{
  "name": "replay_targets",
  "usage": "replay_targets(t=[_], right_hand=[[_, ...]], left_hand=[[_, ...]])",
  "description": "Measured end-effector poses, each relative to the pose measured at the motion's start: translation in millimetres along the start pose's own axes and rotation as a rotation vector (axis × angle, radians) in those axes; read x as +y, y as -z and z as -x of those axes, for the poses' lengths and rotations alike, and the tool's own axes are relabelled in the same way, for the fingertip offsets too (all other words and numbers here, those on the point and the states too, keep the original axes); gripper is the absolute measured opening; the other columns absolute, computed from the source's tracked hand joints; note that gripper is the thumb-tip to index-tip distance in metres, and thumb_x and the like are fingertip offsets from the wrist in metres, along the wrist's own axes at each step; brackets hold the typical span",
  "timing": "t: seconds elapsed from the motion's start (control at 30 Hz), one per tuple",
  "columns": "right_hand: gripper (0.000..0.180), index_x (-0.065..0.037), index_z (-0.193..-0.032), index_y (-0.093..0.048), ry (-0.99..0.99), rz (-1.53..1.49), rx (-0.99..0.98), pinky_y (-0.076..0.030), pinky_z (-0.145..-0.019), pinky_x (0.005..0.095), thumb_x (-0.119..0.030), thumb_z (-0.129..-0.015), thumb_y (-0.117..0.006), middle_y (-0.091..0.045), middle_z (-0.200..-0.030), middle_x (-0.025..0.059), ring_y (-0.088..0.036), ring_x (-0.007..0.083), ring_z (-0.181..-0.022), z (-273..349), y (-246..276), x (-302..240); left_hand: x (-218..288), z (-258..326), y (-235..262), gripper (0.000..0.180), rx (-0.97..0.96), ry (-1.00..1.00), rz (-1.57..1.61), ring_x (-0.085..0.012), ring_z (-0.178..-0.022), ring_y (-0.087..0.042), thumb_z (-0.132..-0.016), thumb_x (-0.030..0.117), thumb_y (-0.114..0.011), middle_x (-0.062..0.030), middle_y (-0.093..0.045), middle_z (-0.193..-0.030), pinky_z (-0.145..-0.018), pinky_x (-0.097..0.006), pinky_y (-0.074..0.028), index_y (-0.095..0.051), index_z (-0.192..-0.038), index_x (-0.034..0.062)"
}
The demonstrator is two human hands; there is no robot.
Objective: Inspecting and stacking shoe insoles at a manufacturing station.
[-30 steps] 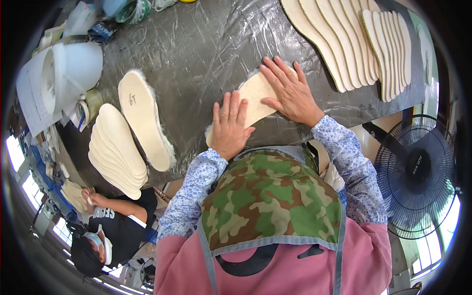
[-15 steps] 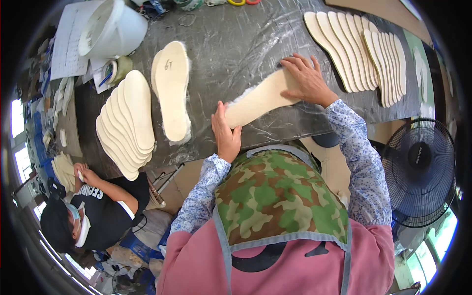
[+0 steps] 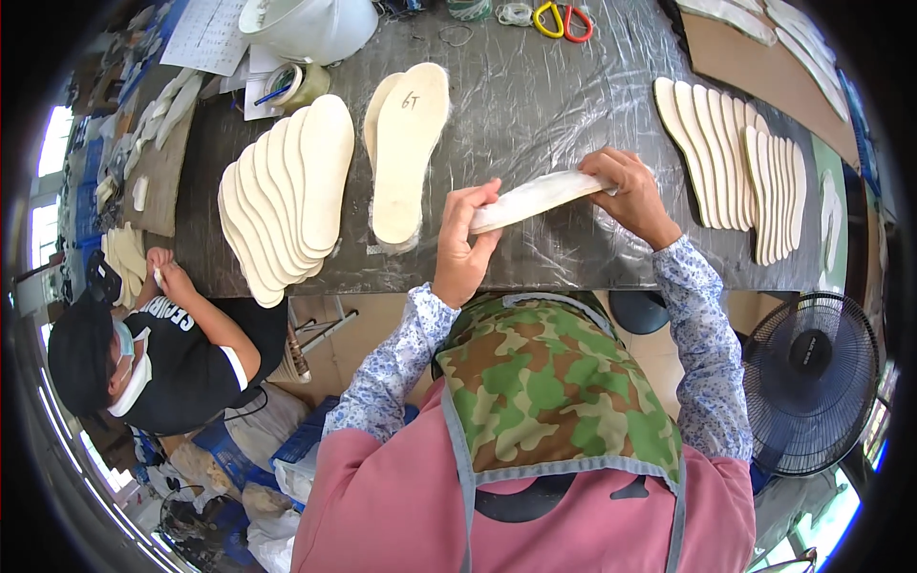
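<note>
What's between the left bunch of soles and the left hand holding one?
In the head view, two overlapping cream insoles, then dark table.

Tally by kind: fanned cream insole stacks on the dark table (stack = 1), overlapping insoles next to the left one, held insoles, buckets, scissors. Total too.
Fanned stacks of cream, foot-shaped insoles: 3
Overlapping loose cream insoles: 2
Cream-and-white insole in left hand and right hand: 1
White plastic bucket: 1
Scissors with yellow and red handles: 1
Total: 8

Apron (image 3: 564, 396): green, brown and tan camouflage; below it, pink shirt (image 3: 382, 497); flanking it, blue-and-white floral sleeves (image 3: 702, 334); beyond it, white-and-cream held insole (image 3: 537, 201).
</note>
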State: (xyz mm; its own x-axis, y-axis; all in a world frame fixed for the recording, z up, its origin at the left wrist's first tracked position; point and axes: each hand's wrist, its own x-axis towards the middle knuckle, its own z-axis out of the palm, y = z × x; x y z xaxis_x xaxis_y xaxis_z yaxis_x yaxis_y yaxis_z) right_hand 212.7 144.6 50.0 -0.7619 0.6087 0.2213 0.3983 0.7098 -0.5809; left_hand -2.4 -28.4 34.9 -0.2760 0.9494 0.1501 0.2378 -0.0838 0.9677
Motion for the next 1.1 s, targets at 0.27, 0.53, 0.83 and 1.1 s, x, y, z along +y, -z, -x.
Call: replay_targets(t=[0.27, 0.53, 0.83, 1.1], right_hand=[[0.034, -0.004, -0.099, -0.065, -0.187, -0.026, -0.283, -0.051, -0.075, 0.0367, -0.019, -0.070, -0.075, -0.068, -0.087, 0.0136, -0.065, 0.0275, -0.081, -9, 41, 47], [0.039, 0.002, -0.106, -0.068, -0.325, -0.916, -0.269, -0.049, -0.073, 0.0242, -0.024, -0.078, -0.075, -0.070, -0.090, 0.0067, -0.064, 0.0115, -0.079, -63, 77, 37], [0.054, -0.001, -0.125, -0.059, -0.230, -1.311, -0.501, -0.053, -0.077, 0.0304, -0.046, -0.097, -0.054, -0.066, -0.108, 0.0106, -0.066, 0.0167, -0.086, -139, 87, -23], [0.067, -0.002, -0.139, -0.046, -0.335, -1.245, -0.224, -0.045, -0.095, 0.0372, -0.049, -0.092, -0.059, -0.056, -0.126, 0.0108, -0.057, 0.0213, -0.111, -115, 49, 9]], left_hand=[[11, -7, 9, 0.031, 0.174, 0.170, 0.325, -0.0160, -0.111, -0.057, -0.095, 0.007, -0.055, -0.0075, -0.062, -0.121, -0.100, -0.030, -0.042, -0.056, -0.126, 0.0012], [-16, -2, 24, 0.051, -0.066, 0.398, 0.263, -0.0232, -0.132, -0.043, -0.091, 0.004, -0.052, -0.0128, -0.045, -0.142, -0.111, -0.035, -0.033, -0.040, -0.140, 0.0001], [55, -115, -30, 0.032, 0.211, 0.315, 0.733, -0.0161, -0.087, -0.059, -0.099, 0.025, -0.048, -0.0029, -0.061, -0.096, -0.077, -0.030, -0.048, -0.053, -0.118, 0.0006], [23, -123, -33, 0.033, -0.015, 0.430, 1.091, -0.0129, -0.058, -0.045, -0.097, 0.026, -0.051, -0.0020, -0.049, -0.075, -0.054, -0.027, -0.039, -0.052, -0.117, -0.0002]])
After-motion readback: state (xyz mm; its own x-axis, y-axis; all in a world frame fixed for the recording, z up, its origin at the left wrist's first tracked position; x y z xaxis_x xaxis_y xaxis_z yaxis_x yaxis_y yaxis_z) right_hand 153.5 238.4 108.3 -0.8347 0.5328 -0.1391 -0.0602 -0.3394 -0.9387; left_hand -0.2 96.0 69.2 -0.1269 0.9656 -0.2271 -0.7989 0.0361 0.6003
